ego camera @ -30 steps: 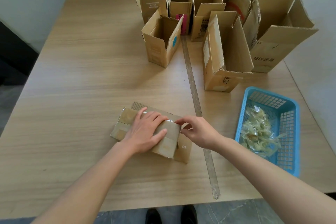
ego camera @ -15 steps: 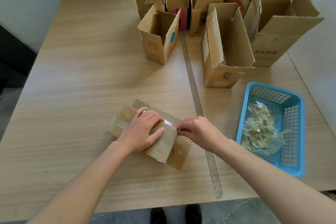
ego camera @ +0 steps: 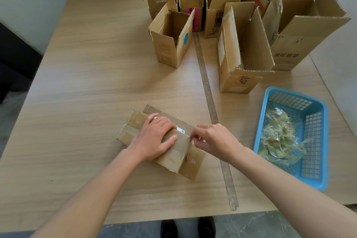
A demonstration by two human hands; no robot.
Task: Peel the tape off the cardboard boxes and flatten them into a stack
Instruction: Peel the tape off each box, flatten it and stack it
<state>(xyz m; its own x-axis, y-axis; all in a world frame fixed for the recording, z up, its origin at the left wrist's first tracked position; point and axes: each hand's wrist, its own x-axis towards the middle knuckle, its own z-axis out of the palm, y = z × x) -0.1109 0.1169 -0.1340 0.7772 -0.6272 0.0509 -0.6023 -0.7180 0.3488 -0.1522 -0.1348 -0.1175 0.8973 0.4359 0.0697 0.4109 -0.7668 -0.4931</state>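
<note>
taped box [ego camera: 173, 158] lies flat on wooden tabletop [ego camera: 87, 83], long axis diagonal – far-left to near-right. left hand [ego camera: 154, 139] presses on top w/ fingers spread; right hand [ego camera: 214, 141] fingers pinch at tape on its right end. pale walls around.

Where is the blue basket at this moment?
In the head view, the blue basket sits at the table's right edge, right of the right hand, with peeled tape inside.
</note>
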